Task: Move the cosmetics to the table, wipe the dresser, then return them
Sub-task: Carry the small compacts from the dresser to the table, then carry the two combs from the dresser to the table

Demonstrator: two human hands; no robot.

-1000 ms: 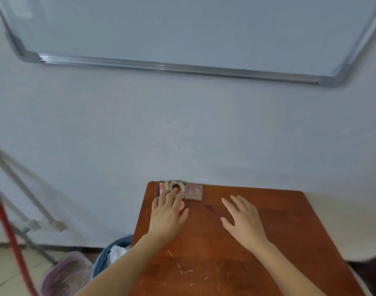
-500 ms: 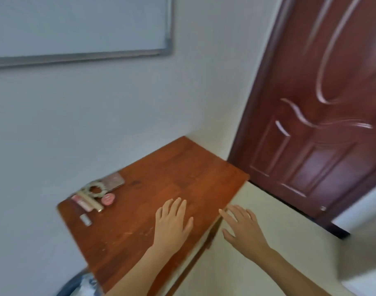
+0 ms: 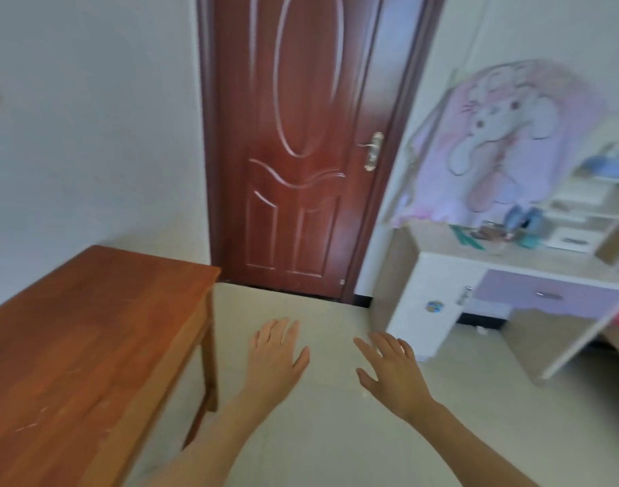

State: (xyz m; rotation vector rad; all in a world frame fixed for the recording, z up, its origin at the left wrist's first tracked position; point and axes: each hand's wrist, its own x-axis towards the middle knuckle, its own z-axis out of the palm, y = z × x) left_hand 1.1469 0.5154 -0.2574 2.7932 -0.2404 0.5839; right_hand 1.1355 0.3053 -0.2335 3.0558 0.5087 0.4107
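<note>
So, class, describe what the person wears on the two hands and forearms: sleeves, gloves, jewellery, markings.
Nothing worn shows. The left hand and right hand are ungloved, with no rings; both forearms are bare to the picture's edge, with no sleeve, watch or bracelet. Slight blur could hide fine marks.

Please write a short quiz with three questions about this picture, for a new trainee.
1. True or false: the left hand holds a cosmetic.
2. What stands to the right of the door? A) a whiteboard B) the dresser C) a window
3. Fill in: the right hand hovers open above the ____.

Key: 1 false, it holds nothing; 2 B; 3 floor.
</note>
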